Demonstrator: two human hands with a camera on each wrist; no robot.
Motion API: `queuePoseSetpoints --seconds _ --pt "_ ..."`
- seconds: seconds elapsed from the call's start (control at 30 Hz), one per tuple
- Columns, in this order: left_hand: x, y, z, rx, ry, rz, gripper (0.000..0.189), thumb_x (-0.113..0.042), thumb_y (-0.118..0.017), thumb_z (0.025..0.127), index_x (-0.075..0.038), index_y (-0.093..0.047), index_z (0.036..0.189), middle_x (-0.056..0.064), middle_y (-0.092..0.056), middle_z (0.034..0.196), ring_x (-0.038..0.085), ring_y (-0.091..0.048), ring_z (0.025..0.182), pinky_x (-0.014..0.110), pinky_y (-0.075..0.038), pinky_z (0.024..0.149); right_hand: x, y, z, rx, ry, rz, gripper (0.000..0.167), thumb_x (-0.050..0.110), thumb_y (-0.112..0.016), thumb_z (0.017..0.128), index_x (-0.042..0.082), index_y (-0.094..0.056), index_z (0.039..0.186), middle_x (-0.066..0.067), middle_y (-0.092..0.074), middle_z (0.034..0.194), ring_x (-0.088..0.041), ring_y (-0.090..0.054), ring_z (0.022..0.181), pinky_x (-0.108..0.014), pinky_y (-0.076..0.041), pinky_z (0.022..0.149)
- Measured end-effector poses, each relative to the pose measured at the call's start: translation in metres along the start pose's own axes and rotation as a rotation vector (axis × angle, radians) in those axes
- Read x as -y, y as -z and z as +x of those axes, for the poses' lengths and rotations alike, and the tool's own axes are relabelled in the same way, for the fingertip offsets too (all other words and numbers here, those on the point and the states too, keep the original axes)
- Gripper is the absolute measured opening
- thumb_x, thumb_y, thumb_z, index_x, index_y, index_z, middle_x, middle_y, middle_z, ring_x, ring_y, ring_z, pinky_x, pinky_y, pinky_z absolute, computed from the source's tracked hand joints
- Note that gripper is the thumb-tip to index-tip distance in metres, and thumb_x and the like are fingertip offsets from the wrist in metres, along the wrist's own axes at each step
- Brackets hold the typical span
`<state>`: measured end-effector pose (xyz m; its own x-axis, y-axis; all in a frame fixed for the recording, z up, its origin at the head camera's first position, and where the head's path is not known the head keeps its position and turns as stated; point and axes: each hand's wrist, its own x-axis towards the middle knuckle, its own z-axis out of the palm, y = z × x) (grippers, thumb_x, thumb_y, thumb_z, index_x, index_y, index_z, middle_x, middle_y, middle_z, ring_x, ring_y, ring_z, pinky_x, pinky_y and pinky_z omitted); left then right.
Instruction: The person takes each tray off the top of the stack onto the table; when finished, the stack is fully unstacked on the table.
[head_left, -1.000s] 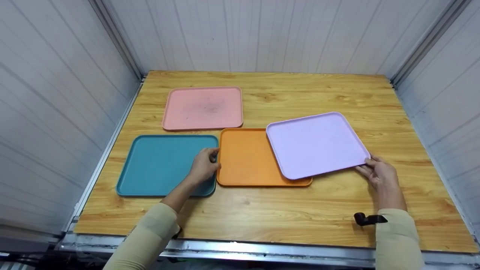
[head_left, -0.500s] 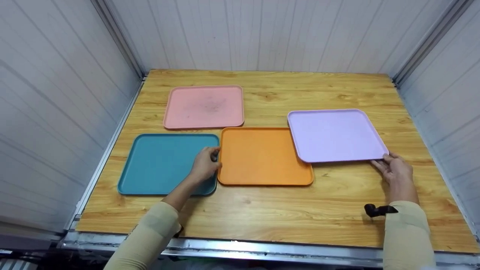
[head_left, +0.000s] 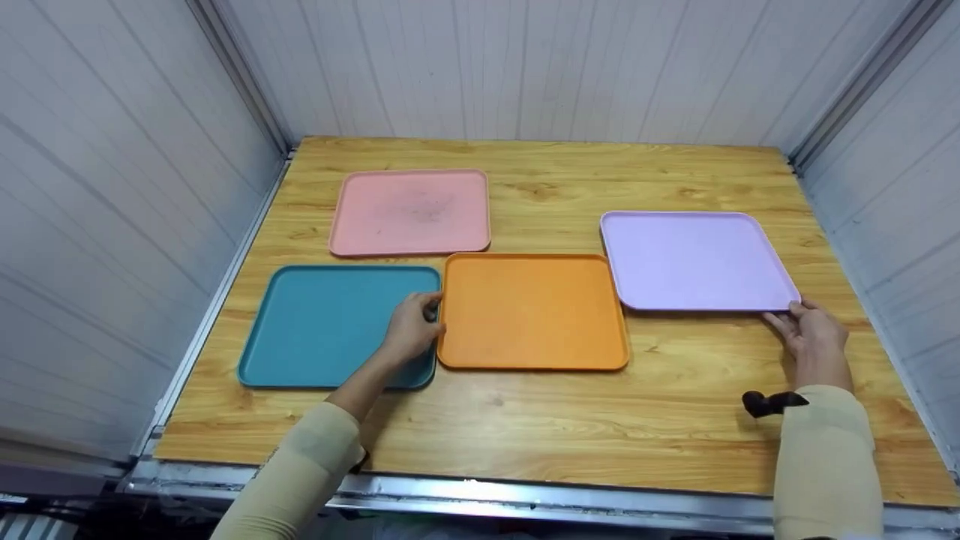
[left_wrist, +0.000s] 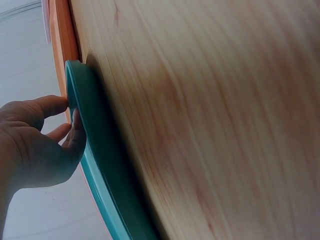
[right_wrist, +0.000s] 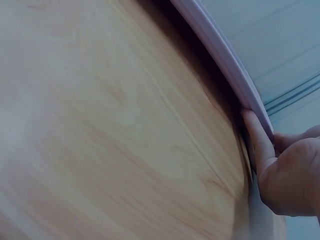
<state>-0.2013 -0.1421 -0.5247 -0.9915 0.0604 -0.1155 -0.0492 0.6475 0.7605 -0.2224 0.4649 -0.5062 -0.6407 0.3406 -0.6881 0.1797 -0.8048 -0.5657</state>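
In the head view, a purple tray (head_left: 697, 260) lies at the right, and my right hand (head_left: 819, 335) pinches its near right corner. The right wrist view shows the fingers under the rim of that tray (right_wrist: 230, 65), raised off the wood there. My left hand (head_left: 409, 328) reaches over the right part of a teal tray (head_left: 330, 322), fingertips at the left edge of an orange tray (head_left: 532, 311). In the left wrist view the left hand (left_wrist: 42, 142) has loosely bent fingers at the teal rim, with no tray gripped.
A pink tray (head_left: 411, 214) with dark smudges lies behind the teal one. All trays are on a wood-patterned table (head_left: 495, 420) with a metal front edge (head_left: 540, 491). Pale panel walls (head_left: 480, 67) enclose the back and sides.
My right hand has carried the purple tray right and away from me, off the orange tray, and turned it straighter. The left hand has stayed in place.
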Motion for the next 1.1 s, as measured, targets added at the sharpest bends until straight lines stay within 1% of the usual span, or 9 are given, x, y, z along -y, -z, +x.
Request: queuePoseSetpoints --seconds 0.17,0.43,0.53,0.63,0.73,0.83,0.93,1.03,1.1 --pt "0.0 -0.001 0.0 0.001 0.0 -0.008 0.055 0.001 -0.071 0.09 -0.001 -0.055 0.143 0.014 -0.058 0.122 0.025 -0.055 0.107 0.039 -0.05 0.086 0.004 0.002 0.002 -0.031 0.013 0.002 0.068 -0.011 -0.058 0.096 0.028 -0.048 0.151 0.007 -0.042 0.15 -0.019 -0.068 0.101 -0.04 -0.055 0.089" --pt "0.0 0.0 -0.001 0.003 -0.014 -0.003 0.055 0.001 -0.069 0.09 -0.001 -0.055 0.143 0.014 -0.058 0.121 0.025 -0.054 0.106 0.039 -0.05 0.084 0.003 0.001 0.003 -0.01 0.014 0.024 0.071 -0.014 -0.056 0.096 0.027 -0.045 0.153 0.011 -0.039 0.151 -0.015 -0.067 0.103 -0.041 -0.056 0.088" --pt "0.0 0.001 0.0 0.002 -0.015 0.0 0.055 0.001 -0.069 0.09 -0.001 -0.055 0.143 0.014 -0.058 0.121 0.025 -0.054 0.105 0.039 -0.05 0.083 0.001 -0.003 0.001 -0.031 0.043 -0.021 0.072 -0.014 -0.055 0.096 0.026 -0.043 0.154 0.013 -0.035 0.153 -0.012 -0.067 0.102 -0.039 -0.056 0.086" --pt "0.0 0.001 -0.001 0.002 -0.008 0.001 0.055 0.001 -0.07 0.09 -0.001 -0.055 0.143 0.013 -0.058 0.121 0.025 -0.054 0.106 0.039 -0.051 0.084 -0.001 -0.01 0.0 -0.054 0.108 -0.18 0.072 -0.012 -0.053 0.096 0.023 -0.038 0.157 0.008 -0.028 0.16 -0.009 -0.07 0.089 -0.033 -0.056 0.083" --pt "0.0 0.001 -0.001 0.0 0.001 0.0 0.055 0.0 -0.07 0.09 -0.001 -0.056 0.143 0.013 -0.058 0.121 0.025 -0.054 0.106 0.039 -0.051 0.084 -0.003 -0.016 0.0 -0.092 0.18 -0.457 0.069 -0.005 -0.053 0.098 0.02 -0.032 0.16 0.002 -0.023 0.165 -0.008 -0.071 0.078 -0.026 -0.058 0.077" --pt "0.0 0.001 -0.002 -0.009 0.002 0.004 0.054 0.0 -0.07 0.089 -0.001 -0.057 0.142 0.014 -0.058 0.12 0.025 -0.054 0.106 0.039 -0.051 0.084 -0.005 -0.019 0.002 -0.151 0.253 -0.747 0.068 0.005 -0.056 0.099 0.017 -0.03 0.16 -0.004 -0.022 0.165 -0.01 -0.067 0.103 -0.021 -0.052 0.087" --pt "0.001 0.001 -0.002 -0.025 -0.003 0.011 0.052 -0.002 -0.07 0.09 0.0 -0.058 0.14 0.014 -0.059 0.12 0.025 -0.055 0.107 0.039 -0.052 0.086 -0.008 -0.018 0.004 -0.19 0.348 -0.983 0.064 0.01 -0.056 0.099 0.009 -0.032 0.159 -0.011 -0.026 0.163 -0.021 -0.044 0.137 -0.025 -0.041 0.106" --pt "0.001 0.0 -0.003 -0.033 -0.002 0.003 0.05 -0.004 -0.068 0.093 -0.002 -0.058 0.141 0.013 -0.061 0.119 0.025 -0.056 0.107 0.039 -0.052 0.087 -0.011 -0.018 0.003 -0.208 0.426 -1.125 0.063 0.014 -0.052 0.099 0.003 -0.03 0.157 -0.016 -0.028 0.161 -0.026 -0.026 0.147 -0.031 -0.031 0.115" --pt "0.001 0.001 -0.003 -0.036 -0.001 -0.008 0.049 -0.005 -0.067 0.094 -0.002 -0.057 0.142 0.013 -0.061 0.117 0.025 -0.057 0.106 0.038 -0.053 0.085 -0.013 -0.019 0.003 -0.23 0.471 -1.116 0.062 0.015 -0.049 0.099 0.001 -0.031 0.157 -0.016 -0.029 0.161 -0.026 -0.026 0.147 -0.032 -0.03 0.115"
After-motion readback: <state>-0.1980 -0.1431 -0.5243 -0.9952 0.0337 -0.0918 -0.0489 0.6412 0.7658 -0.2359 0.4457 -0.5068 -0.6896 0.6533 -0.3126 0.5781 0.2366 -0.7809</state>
